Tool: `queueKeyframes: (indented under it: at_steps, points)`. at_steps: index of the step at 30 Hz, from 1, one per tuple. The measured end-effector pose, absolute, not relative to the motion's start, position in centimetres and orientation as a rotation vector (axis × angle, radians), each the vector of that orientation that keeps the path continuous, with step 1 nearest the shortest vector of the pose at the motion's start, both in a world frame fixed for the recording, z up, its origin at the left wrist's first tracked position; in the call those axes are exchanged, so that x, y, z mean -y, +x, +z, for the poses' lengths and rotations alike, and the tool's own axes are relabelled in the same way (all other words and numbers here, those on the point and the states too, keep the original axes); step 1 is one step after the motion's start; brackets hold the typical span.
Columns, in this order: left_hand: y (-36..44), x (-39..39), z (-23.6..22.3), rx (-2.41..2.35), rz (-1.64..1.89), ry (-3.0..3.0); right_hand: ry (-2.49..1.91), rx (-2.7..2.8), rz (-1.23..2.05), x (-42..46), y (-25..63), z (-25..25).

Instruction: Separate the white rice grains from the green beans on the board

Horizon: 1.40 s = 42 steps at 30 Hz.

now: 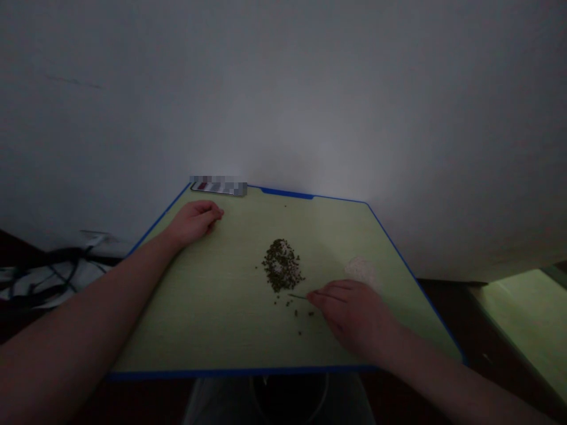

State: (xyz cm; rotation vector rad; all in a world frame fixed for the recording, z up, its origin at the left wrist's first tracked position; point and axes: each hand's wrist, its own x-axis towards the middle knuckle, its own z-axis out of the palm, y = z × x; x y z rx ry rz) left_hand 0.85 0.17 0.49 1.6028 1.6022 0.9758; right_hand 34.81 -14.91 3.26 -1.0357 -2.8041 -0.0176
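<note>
One heap of dark greenish grains mixed with pale bits (282, 265) lies near the middle of a light green, blue-edged surface (212, 330), with stray grains (310, 314) scattered at its near side. The right grip (354, 313) is pinched on a thin dark tool (297, 296), whose tip sits just beside the heap. The left grip (197, 221) rests loosely curled on the surface; whether it holds anything cannot be told. A pale patch (361, 267) lies just beyond the right grip, which partly covers it. At the far left corner is a flat, phone-like object (219, 188), its face pixelated, so any writing is unreadable. A bare wall (283, 94) closes off the far side; dark cables (66, 260) crowd the left. Below the near edge, a dark container (290, 398) stands between the person's legs (212, 401), partly hidden by the surface.
</note>
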Motion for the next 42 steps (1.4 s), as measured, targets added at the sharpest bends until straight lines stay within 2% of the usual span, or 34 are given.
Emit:
queueKeyframes:
  at_steps: [14,30,42]
  points:
    - [0.7,-0.5,0.0,-1.591,0.987,1.565,-0.908,2.807,0.051,17.6,34.8,3.0]
    - [1.2,0.2,1.0,-1.583,0.999,1.574,-1.15,2.803,-0.083,15.6,32.5,2.2]
    - [0.7,-0.3,0.2,-1.592,0.978,1.6,-0.898,2.834,0.122,15.0,32.5,2.9]
